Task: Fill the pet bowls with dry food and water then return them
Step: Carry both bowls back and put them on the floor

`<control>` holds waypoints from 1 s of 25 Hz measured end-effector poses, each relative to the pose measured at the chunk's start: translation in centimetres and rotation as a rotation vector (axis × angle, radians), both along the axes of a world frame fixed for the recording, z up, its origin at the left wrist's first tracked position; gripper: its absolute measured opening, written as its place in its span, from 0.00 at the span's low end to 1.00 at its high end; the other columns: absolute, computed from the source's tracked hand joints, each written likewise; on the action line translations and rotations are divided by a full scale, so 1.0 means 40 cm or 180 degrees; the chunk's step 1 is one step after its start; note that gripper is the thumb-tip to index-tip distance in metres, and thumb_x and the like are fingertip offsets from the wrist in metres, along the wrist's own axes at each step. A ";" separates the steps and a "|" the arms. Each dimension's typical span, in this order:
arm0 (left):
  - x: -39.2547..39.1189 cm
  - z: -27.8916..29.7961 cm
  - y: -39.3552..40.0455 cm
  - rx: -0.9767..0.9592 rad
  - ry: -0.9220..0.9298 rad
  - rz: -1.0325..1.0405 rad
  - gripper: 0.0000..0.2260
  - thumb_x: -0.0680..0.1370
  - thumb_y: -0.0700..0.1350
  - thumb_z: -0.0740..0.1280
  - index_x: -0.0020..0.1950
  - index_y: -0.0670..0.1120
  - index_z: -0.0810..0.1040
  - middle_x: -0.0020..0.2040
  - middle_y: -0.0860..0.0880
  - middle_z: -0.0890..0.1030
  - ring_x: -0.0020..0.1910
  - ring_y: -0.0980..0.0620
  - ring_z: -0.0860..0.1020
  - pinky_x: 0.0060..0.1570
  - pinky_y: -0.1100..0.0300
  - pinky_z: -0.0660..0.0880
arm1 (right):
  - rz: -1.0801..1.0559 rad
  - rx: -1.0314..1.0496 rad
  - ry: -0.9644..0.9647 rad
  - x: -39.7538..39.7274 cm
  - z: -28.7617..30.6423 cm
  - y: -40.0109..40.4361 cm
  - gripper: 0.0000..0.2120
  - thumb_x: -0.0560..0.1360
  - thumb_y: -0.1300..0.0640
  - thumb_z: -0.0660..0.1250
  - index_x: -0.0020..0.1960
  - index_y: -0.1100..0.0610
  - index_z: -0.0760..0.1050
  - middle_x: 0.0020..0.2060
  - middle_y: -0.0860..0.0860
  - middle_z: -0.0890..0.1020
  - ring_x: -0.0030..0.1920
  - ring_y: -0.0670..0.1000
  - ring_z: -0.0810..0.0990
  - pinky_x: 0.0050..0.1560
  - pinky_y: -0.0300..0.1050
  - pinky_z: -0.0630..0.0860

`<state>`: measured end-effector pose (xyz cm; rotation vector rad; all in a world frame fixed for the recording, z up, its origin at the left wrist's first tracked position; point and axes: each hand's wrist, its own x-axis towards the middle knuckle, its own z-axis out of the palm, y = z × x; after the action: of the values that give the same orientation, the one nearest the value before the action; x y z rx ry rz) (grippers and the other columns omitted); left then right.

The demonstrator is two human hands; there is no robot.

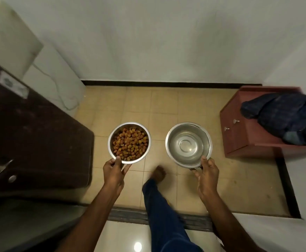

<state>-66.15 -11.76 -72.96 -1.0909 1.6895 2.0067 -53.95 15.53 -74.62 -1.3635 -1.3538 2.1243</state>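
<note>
Steel food bowl (129, 142), kibble-laden, pinched at near rim by left hand (114, 171). Water bowl (188, 143), likely heavier and slosh-prone, gripped likewise by right hand (207, 172); best kept level.

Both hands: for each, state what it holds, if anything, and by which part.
Left hand holds the kibble bowl by its near rim; right hand holds the water bowl by its near rim.

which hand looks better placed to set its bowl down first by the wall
Left, marginally. The left hand grips the steel bowl of brown dry kibble, which should not spill if tilted. The right hand holds the steel bowl of water, needing a level descent. Bare tan tiled floor lies ahead of both.
</note>
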 end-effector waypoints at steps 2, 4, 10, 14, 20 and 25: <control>-0.136 -0.167 0.054 -0.0081 0.0034 -0.0038 0.14 0.87 0.40 0.64 0.70 0.32 0.74 0.69 0.39 0.79 0.63 0.42 0.82 0.40 0.60 0.86 | -0.0080 0.0070 0.0004 -0.121 -0.144 0.047 0.08 0.88 0.57 0.62 0.61 0.55 0.80 0.51 0.48 0.85 0.52 0.44 0.87 0.54 0.51 0.88; -0.265 -0.335 0.108 -0.0101 0.0015 -0.0098 0.13 0.87 0.40 0.65 0.68 0.33 0.75 0.70 0.39 0.79 0.67 0.41 0.82 0.41 0.60 0.86 | -0.0091 0.0086 -0.0093 -0.233 -0.303 0.092 0.10 0.88 0.57 0.61 0.63 0.54 0.80 0.49 0.43 0.88 0.53 0.43 0.88 0.48 0.44 0.87; -0.544 -0.866 0.263 0.0054 -0.0004 -0.0309 0.02 0.87 0.40 0.64 0.56 0.42 0.74 0.72 0.36 0.78 0.65 0.44 0.83 0.46 0.57 0.87 | -0.0370 0.0008 -0.0198 -0.448 -0.857 0.211 0.15 0.88 0.56 0.63 0.72 0.59 0.76 0.62 0.55 0.84 0.64 0.53 0.85 0.53 0.51 0.87; -0.610 -1.218 0.334 -0.0084 -0.0226 -0.0339 0.05 0.87 0.39 0.64 0.51 0.42 0.72 0.71 0.35 0.77 0.67 0.41 0.81 0.47 0.55 0.88 | -0.0669 -0.0234 -0.0540 -0.527 -1.217 0.253 0.14 0.87 0.58 0.64 0.71 0.60 0.77 0.60 0.53 0.84 0.63 0.55 0.83 0.50 0.50 0.86; -0.644 -1.583 0.350 -0.0322 -0.0376 -0.0695 0.07 0.87 0.40 0.64 0.62 0.39 0.71 0.63 0.36 0.75 0.61 0.45 0.80 0.53 0.52 0.87 | -0.0792 -0.0492 -0.0571 -0.590 -1.550 0.312 0.11 0.87 0.55 0.65 0.67 0.54 0.79 0.64 0.55 0.84 0.61 0.54 0.86 0.52 0.51 0.86; -0.646 -1.713 0.332 -0.0309 -0.0394 -0.0901 0.18 0.87 0.41 0.64 0.73 0.32 0.69 0.73 0.33 0.75 0.70 0.39 0.80 0.49 0.58 0.86 | -0.0738 -0.0368 -0.0673 -0.574 -1.686 0.315 0.14 0.87 0.54 0.64 0.70 0.60 0.77 0.64 0.58 0.84 0.62 0.55 0.86 0.56 0.55 0.86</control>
<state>-91.99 1.51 -141.46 -0.9247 1.7794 1.6662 -76.89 28.12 -142.04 -1.7410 -1.0936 1.9757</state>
